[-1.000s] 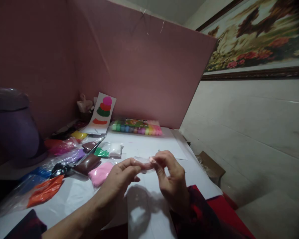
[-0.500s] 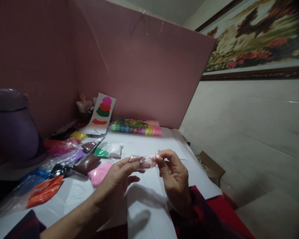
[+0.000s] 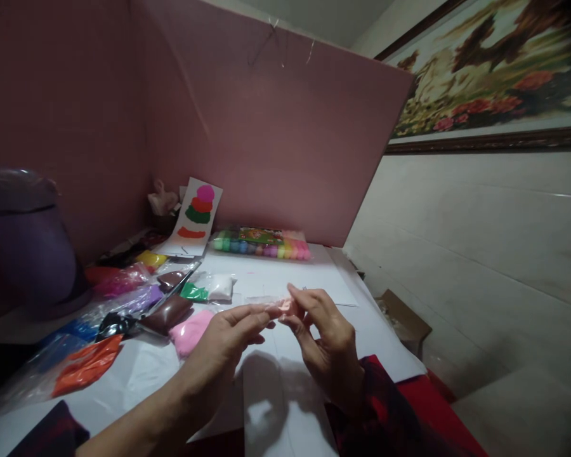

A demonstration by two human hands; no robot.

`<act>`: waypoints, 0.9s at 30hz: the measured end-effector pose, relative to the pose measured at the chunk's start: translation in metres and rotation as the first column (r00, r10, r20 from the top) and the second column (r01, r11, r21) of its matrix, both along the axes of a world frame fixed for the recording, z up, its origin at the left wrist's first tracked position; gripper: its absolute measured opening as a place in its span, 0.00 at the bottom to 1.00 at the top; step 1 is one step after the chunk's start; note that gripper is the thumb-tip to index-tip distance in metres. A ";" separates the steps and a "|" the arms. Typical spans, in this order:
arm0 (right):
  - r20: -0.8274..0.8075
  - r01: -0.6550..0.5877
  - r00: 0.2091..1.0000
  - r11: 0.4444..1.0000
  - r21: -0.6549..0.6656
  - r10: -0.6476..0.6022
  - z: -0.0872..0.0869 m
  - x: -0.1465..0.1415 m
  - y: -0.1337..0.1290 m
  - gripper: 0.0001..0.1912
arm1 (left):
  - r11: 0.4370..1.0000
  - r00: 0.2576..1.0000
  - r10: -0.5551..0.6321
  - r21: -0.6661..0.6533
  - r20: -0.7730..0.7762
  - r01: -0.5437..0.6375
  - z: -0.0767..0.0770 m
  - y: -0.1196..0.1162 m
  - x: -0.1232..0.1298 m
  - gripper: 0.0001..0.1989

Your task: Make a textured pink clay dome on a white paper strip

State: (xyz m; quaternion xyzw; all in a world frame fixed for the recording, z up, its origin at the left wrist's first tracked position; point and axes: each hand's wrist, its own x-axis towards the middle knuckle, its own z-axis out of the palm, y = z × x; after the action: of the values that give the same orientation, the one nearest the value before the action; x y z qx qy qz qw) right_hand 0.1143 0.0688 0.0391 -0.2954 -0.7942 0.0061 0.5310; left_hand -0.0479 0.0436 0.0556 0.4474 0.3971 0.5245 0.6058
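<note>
Over the white paper, my left hand [image 3: 226, 336] is closed on a small clear plastic bag [image 3: 266, 298]. A lump of pale peach clay [image 3: 287, 306] shows at the bag's right end. My right hand [image 3: 330, 327] has its thumb and forefinger round this clay, the forefinger above and the thumb below. Part of the bag is hidden behind my left fingers. Just left of my left hand lies a bag of pink clay [image 3: 190, 333]. Bags of green clay [image 3: 194, 291] and white clay [image 3: 220, 287] lie beyond it.
Bags of orange [image 3: 88, 365], brown [image 3: 167, 315] and other clay crowd the left side near a purple bin [image 3: 26, 247]. A painted card [image 3: 195, 219] leans at the back beside a pack of colourful pieces [image 3: 261, 244]. A cardboard box [image 3: 404, 320] stands right, beyond the table edge.
My right hand has shifted slightly left, its thumb and forefinger now further apart around the peach clay. My left fingers have straightened along the bag.
</note>
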 end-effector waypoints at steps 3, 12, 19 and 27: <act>-0.017 -0.025 1.000 0.999 -0.034 0.024 0.002 0.000 -0.001 0.16 | 1.000 1.000 0.000 0.031 -0.001 0.000 -0.003 0.000 -0.001 0.09; -0.457 -0.280 0.882 0.907 -0.314 0.114 0.005 -0.006 -0.003 0.07 | 0.998 0.995 -0.054 -0.009 0.087 0.055 0.005 -0.005 -0.001 0.12; -0.233 -0.136 0.969 0.970 -0.203 0.086 0.007 -0.005 -0.004 0.05 | 0.996 0.989 -0.080 -0.031 0.125 0.084 0.003 -0.003 0.001 0.11; -0.208 -0.198 0.964 0.969 -0.146 0.165 0.003 -0.004 -0.004 0.09 | 0.997 0.990 -0.052 -0.053 0.133 0.059 0.005 -0.004 0.004 0.13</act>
State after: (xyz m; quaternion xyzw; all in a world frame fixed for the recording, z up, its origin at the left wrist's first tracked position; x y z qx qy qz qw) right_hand 0.1099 0.0652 0.0417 -0.2623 -0.7591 0.1497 0.5767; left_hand -0.0441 0.0401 0.0607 0.4053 0.3584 0.5243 0.6576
